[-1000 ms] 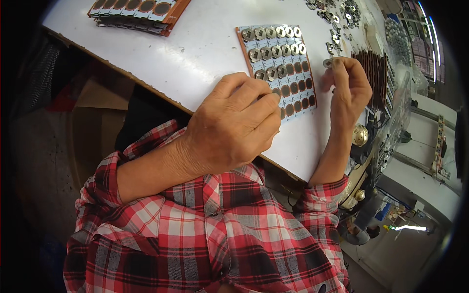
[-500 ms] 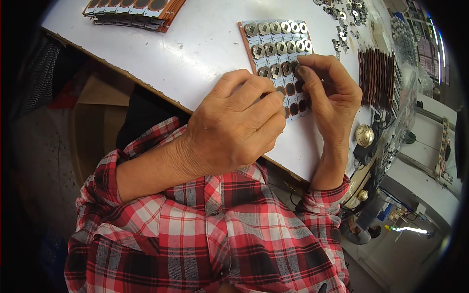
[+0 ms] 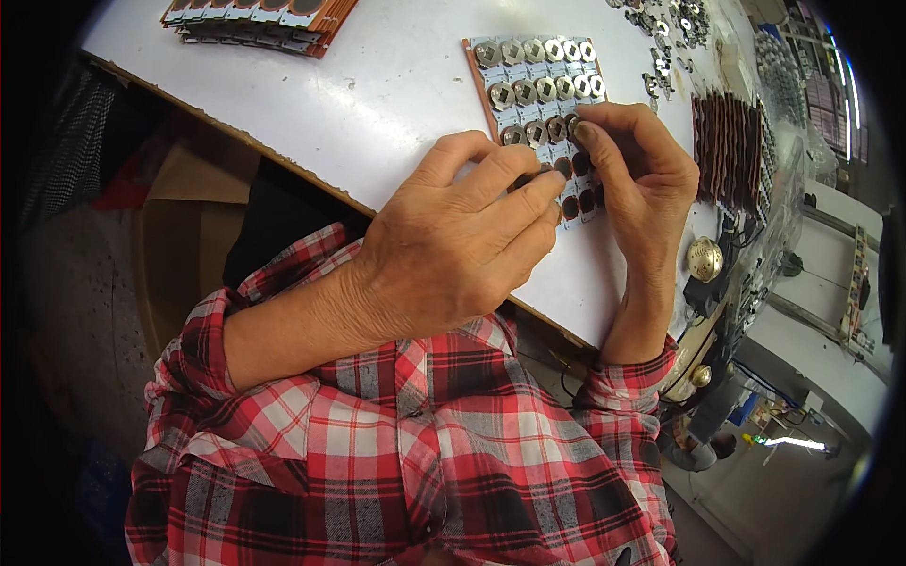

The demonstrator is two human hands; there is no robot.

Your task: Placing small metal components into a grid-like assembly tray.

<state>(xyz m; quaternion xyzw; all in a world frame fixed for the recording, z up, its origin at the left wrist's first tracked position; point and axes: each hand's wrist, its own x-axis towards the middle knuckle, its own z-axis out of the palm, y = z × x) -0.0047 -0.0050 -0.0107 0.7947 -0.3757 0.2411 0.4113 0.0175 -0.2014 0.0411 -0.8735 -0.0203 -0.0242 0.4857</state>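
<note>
A panel of small circuit boards [image 3: 511, 75] lies on the white table. Round silvery metal clips [image 3: 533, 50] sit in rows on its far part, and bare dark round pads [image 3: 570, 208] show on its near part. My right hand [image 3: 645, 179] pinches thumb and forefinger at a metal clip [image 3: 571, 124] at the right end of the third row. Over the panel's near left part, my left hand [image 3: 462, 226] is closed with its fingers curled. Whatever lies between its fingertips is hidden, as are some pads beneath.
A stack of similar panels [image 3: 255, 40] stands at the far left of the table [image 3: 283, 104]. Loose metal clips [image 3: 661, 71] are scattered at the far right. Right of my hand stands a row of dark brown-edged panels [image 3: 727, 151], with a round metal bell [image 3: 704, 259] nearer.
My left hand has shifted slightly to the right along the panel's near rows. The panel has moved a touch. My right hand stays at the third row's right end.
</note>
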